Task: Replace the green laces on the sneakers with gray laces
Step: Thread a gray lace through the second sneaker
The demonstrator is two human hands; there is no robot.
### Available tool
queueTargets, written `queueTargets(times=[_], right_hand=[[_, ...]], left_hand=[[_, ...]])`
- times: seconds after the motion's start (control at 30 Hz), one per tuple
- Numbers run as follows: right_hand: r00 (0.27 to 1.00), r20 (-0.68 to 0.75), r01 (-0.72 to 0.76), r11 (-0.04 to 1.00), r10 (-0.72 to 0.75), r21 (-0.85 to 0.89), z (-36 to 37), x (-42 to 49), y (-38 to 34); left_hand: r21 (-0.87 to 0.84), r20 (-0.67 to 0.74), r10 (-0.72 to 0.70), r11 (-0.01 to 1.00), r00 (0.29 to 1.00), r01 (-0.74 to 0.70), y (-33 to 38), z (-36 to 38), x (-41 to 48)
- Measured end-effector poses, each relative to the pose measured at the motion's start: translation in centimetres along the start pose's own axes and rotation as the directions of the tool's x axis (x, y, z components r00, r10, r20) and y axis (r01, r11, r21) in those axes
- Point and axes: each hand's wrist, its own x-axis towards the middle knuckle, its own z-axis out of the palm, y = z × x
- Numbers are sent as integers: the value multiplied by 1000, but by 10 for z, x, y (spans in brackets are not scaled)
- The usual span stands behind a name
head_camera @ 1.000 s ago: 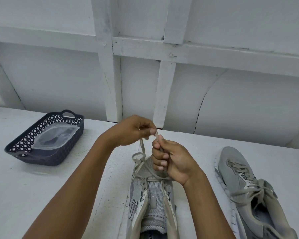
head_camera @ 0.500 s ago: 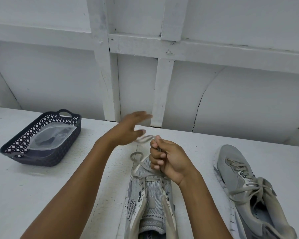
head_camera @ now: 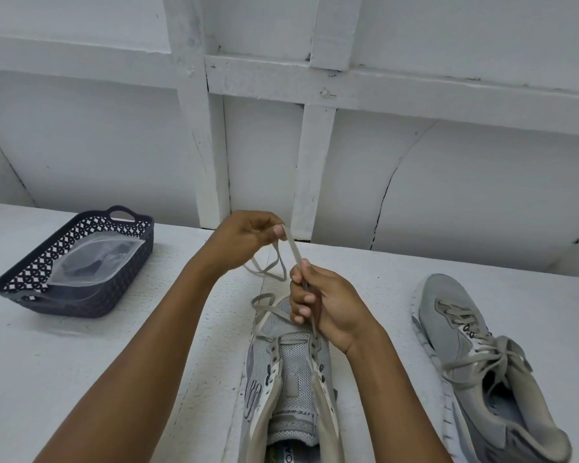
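Far left on the white table (head_camera: 81,369): dark lattice basket (head_camera: 81,307) holding one clear plastic bag (head_camera: 94,262), contents not discernible. Centre, near: gray sneaker (head_camera: 291,379), toe pointing away, laced through its lowest eyelets only. Gray lace (head_camera: 293,247) runs up from the toe end, taut between both hands. Left hand (head_camera: 248,238) pinches the lace between thumb and fingertips, just beyond the toe. Right hand (head_camera: 325,302) has its fingers curled round the lace, directly over the toe. Right: second sneaker (head_camera: 482,362), fully laced and tied.
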Motion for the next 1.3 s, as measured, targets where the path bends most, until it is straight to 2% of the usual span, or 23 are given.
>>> queueTargets(times=[0.07,0.17,0.23,0.33,0.37,0.43,0.5,0.63,0.87,0.93,1.03,1.07,1.13,1.2,1.3], right_hand=[[1000,1,6,1000,-6,-10,0,1,3],[1000,1,-2,1000,2,-8,0,1,4],[1000,-9,-9,1000,9,-11,1,0,4],[1000,-22,-6,1000,6,-16,2,1,5],[1000,-21,-3,1000,2,-21,3,1,5],[1000,-27,1,1000,-1,-19,3,2,5],[999,-36,-5,1000,4,-7,3,2,6],[999,-31,-25,1000,25,-5,6,0,8],[999,2,-46,999,46,4,5,-2,11],[999,5,-54,999,54,7,5,-3,11],[998,5,-63,998,63,-13,4,-3,10],[998,0,-66,998,66,-18,4,-3,11],[997,-16,-71,997,71,-26,5,-2,11],[997,-31,-76,997,75,-27,4,-1,12],[996,-44,-79,997,78,-6,5,0,12]], left_hand=[[18,-27,-26,999,999,26,-3,4,2],[115,20,-59,992,998,56,-8,9,6],[166,136,-22,986,990,0,-8,7,4],[252,400,38,956,916,-149,0,-1,-4],[278,449,36,944,893,-178,2,-2,-5],[326,456,-1,931,890,-166,2,-3,-4],[322,400,-10,938,917,-130,2,-1,-4],[316,193,114,933,975,-171,-1,9,-1],[414,-43,281,878,959,-239,-17,16,20],[436,-120,254,882,960,-179,-22,17,31],[460,-297,170,888,939,-15,-30,19,44],[477,-315,140,878,939,30,-33,20,47],[507,-220,26,857,975,91,-36,23,50],[471,-42,-63,879,997,75,-36,24,48],[377,235,-21,923,972,-71,-28,17,32]])
